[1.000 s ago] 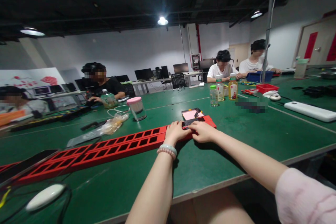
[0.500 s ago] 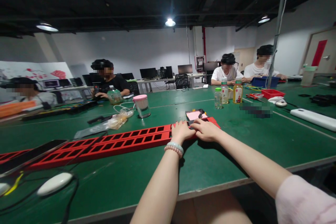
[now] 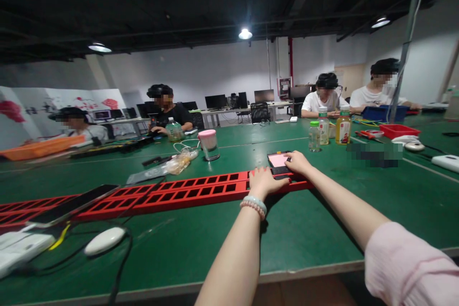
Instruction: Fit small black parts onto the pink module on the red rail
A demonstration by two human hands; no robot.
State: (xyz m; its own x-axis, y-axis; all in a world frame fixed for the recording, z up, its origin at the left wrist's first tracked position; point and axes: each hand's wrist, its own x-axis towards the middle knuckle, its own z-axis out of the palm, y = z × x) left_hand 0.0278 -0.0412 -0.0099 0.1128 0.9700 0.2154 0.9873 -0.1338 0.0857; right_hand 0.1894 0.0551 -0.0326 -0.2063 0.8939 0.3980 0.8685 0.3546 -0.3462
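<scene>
My left hand point(image 3: 266, 182) lies over the right part of a long red slotted rail point(image 3: 201, 191), its fingers stretched forward and the thumb pointing right. A short black block point(image 3: 280, 170) sits on the rail beside that hand. My right hand point(image 3: 300, 164) reaches over the rail with fingers and thumb drawn together at a small black piece point(image 3: 288, 158). This piece is at the right edge of a pink pad point(image 3: 278, 160) in a shallow dark tray behind the rail. The fingers partly cover the piece, and its exact kind cannot be made out.
A phone point(image 3: 77, 205) lies across the rail's left part. Nearby are a white mouse point(image 3: 105, 242) and black cables. Behind stand a pink-lidded jar point(image 3: 209, 146), drink bottles point(image 3: 343, 126) and a red tray point(image 3: 399, 131). Several people work across the green table point(image 3: 201, 248).
My right hand has moved off the rail to the small black piece on the pink pad. My left hand stays on the rail, its thumb now stretched right. The view has turned left.
</scene>
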